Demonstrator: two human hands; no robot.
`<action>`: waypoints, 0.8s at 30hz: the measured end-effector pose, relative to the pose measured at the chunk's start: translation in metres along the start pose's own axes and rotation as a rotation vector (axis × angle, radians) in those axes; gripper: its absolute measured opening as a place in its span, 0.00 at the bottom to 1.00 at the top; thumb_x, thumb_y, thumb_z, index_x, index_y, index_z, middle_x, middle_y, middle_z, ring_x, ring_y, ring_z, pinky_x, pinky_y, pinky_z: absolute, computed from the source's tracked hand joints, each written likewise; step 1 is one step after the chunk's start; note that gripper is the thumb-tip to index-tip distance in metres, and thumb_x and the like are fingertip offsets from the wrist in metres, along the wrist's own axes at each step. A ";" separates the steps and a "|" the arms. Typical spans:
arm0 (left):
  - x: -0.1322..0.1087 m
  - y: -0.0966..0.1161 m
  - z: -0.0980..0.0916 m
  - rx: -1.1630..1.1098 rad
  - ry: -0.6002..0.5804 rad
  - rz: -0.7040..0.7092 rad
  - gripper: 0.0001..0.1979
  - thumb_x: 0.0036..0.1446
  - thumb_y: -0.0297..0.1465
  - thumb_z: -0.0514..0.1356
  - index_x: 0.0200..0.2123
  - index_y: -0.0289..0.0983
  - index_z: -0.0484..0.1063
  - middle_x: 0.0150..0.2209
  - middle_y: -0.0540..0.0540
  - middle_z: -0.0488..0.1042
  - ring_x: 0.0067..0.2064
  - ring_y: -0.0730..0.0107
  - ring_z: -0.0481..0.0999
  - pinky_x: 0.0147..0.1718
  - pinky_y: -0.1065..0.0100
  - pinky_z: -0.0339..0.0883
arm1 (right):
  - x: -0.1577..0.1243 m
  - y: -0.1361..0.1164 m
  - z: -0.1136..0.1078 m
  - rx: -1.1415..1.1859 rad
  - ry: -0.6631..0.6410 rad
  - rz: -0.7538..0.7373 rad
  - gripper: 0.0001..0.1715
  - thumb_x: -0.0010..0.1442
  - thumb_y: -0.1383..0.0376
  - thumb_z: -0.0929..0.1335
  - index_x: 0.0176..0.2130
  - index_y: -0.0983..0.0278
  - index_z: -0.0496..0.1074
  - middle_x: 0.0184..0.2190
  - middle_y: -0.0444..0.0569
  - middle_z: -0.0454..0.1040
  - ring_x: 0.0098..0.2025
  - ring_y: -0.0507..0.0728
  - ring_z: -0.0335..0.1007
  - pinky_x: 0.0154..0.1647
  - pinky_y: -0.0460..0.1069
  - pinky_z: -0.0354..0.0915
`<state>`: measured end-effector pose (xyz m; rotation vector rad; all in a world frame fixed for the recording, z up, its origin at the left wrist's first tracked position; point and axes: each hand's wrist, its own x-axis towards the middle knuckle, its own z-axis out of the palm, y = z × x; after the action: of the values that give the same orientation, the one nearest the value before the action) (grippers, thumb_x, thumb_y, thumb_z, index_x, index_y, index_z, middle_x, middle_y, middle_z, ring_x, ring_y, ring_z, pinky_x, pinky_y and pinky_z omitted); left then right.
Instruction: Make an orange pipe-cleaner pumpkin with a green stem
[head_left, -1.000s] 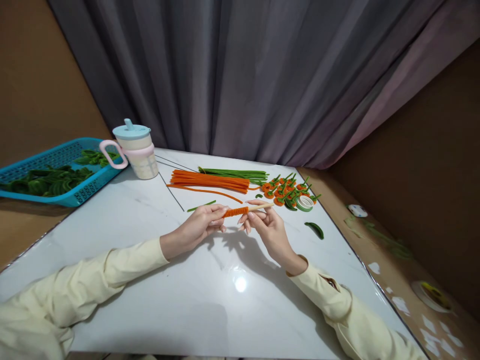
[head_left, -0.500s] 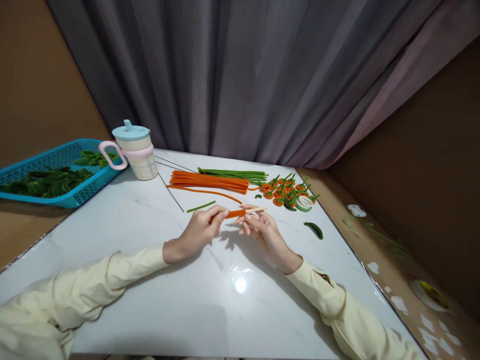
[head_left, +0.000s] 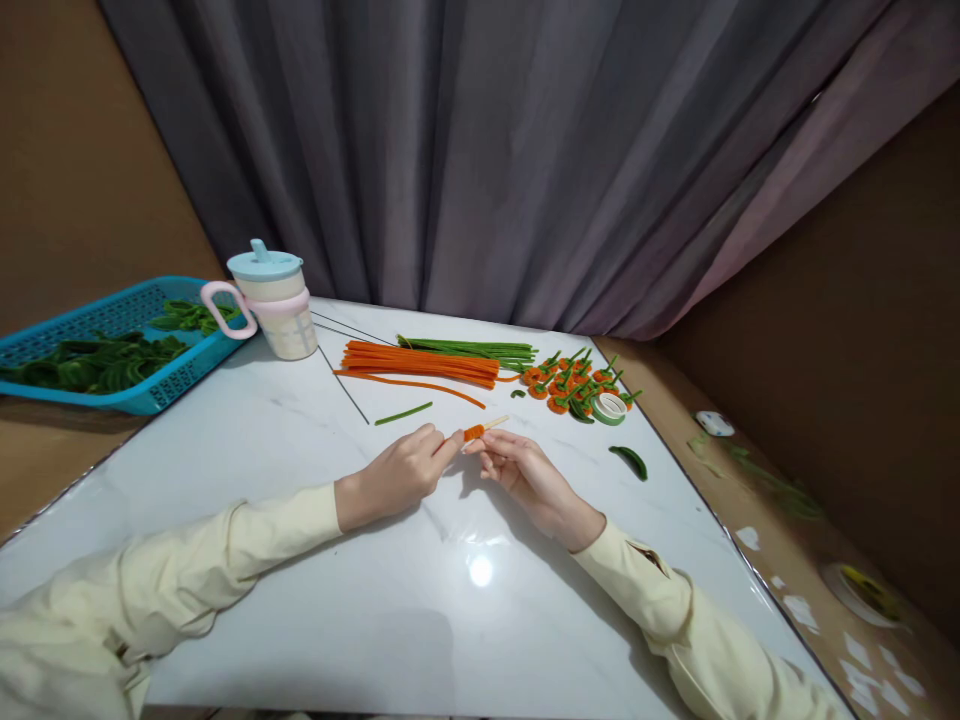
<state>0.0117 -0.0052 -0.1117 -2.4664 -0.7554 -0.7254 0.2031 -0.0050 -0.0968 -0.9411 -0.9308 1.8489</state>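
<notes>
An orange fuzzy pipe cleaner is wound in a coil around a pale thin stick between my hands. My left hand is closed, its fingers at the left end of the coil and hiding that end. With thumb and fingers, my right hand pinches the coiled piece near where the bare stick comes out. Just beyond my hands lie a loose orange pipe cleaner and a short green pipe cleaner.
Behind lie bundles of orange pipe cleaners and green pipe cleaners. Several orange pieces with green stems sit right, by a tape roll and a green curved piece. A lidded cup stands beside a blue basket.
The stick's bare tip has shifted left, and less of the orange coil shows. My left hand has turned more knuckles-up, with a finger stretched toward the coil. My right hand stays near its place.
</notes>
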 end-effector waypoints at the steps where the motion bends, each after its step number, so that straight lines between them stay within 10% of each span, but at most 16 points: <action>1: 0.001 0.000 -0.001 0.039 0.007 0.026 0.14 0.60 0.17 0.43 0.43 0.26 0.65 0.23 0.46 0.66 0.25 0.66 0.66 0.23 0.68 0.62 | 0.001 -0.001 -0.001 0.008 -0.003 0.027 0.04 0.54 0.67 0.70 0.30 0.68 0.74 0.28 0.47 0.73 0.24 0.47 0.61 0.25 0.43 0.65; 11: 0.002 0.000 -0.002 0.178 0.040 0.224 0.13 0.60 0.16 0.47 0.46 0.20 0.63 0.22 0.48 0.64 0.24 0.68 0.64 0.23 0.67 0.61 | 0.008 0.000 -0.012 -0.111 -0.022 0.121 0.18 0.54 0.57 0.71 0.24 0.69 0.68 0.18 0.42 0.64 0.16 0.44 0.50 0.11 0.40 0.47; 24: 0.002 0.002 -0.001 0.174 0.023 0.337 0.12 0.58 0.16 0.47 0.43 0.22 0.66 0.22 0.47 0.65 0.23 0.68 0.64 0.21 0.67 0.57 | 0.015 -0.002 -0.023 -0.107 -0.049 0.381 0.09 0.57 0.67 0.63 0.27 0.67 0.67 0.16 0.40 0.62 0.13 0.45 0.48 0.10 0.40 0.40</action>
<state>0.0139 -0.0069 -0.1103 -2.3398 -0.3619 -0.5359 0.2187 0.0146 -0.1088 -1.2097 -0.9351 2.1640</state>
